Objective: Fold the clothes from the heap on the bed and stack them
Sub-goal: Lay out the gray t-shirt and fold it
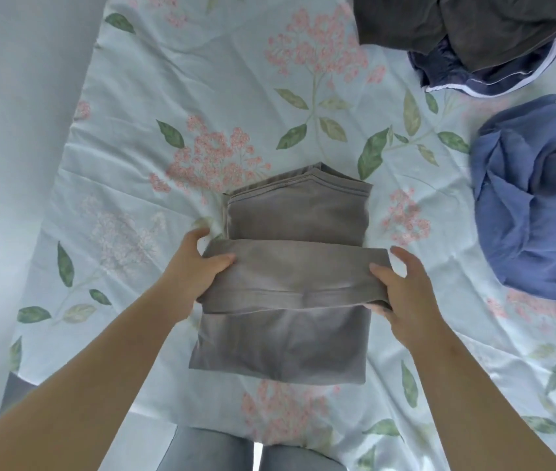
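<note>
Head view: left grip (pixel 195 270) and right grip (pixel 405 290) each clasp one end of a fold in the grey garment (pixel 280 348), possibly trousers, lying on the bed (pixel 235 96).

I count approx 4 garments: 1 grey garment (pixel 290 341), 1 blue garment (pixel 534 226), and top right 1 dark brown garment (pixel 456 25) over 1 navy garment (pixel 453 76) w/ white trim, tho that pile may hide more. 2 hands: left hand (pixel 195 270), right hand (pixel 402 287). 1 floral sheet (pixel 201 79).
</note>
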Action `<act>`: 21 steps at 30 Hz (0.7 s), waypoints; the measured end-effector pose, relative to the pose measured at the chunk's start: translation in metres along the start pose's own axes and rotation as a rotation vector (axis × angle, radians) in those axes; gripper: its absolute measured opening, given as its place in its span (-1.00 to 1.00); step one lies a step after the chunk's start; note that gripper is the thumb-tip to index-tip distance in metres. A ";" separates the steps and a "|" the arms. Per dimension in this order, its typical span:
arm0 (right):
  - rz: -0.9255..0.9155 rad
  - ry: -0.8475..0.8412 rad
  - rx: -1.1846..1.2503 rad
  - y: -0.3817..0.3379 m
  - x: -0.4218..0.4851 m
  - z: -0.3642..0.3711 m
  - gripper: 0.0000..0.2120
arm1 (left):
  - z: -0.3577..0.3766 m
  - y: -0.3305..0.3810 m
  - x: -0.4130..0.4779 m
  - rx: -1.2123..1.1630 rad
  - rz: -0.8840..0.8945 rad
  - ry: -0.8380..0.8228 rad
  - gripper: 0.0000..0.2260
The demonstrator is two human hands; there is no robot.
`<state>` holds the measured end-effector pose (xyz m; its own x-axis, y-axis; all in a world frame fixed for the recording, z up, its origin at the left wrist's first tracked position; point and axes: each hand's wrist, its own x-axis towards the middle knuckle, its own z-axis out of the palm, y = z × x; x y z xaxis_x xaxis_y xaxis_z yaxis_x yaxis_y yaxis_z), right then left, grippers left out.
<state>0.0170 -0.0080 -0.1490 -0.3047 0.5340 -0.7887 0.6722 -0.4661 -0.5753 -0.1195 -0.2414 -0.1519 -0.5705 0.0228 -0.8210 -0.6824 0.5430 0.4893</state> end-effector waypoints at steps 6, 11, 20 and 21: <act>-0.054 -0.089 0.486 -0.044 0.019 0.007 -0.52 | -0.003 0.052 0.023 -0.777 -0.031 -0.108 -0.69; -0.079 0.100 -0.185 -0.015 0.041 0.023 -0.35 | 0.019 0.018 0.044 0.088 0.118 0.184 -0.39; -0.321 0.156 -0.220 -0.021 0.065 0.031 -0.93 | 0.015 0.001 0.067 0.111 0.227 0.234 -0.96; -0.347 0.158 -0.216 -0.021 0.065 0.032 -0.93 | 0.014 -0.002 0.066 0.069 0.219 0.231 -0.94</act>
<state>-0.0387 0.0142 -0.1948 -0.4419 0.7420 -0.5041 0.6790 -0.0906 -0.7285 -0.1498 -0.2292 -0.2109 -0.7942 -0.0415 -0.6063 -0.5041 0.6021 0.6191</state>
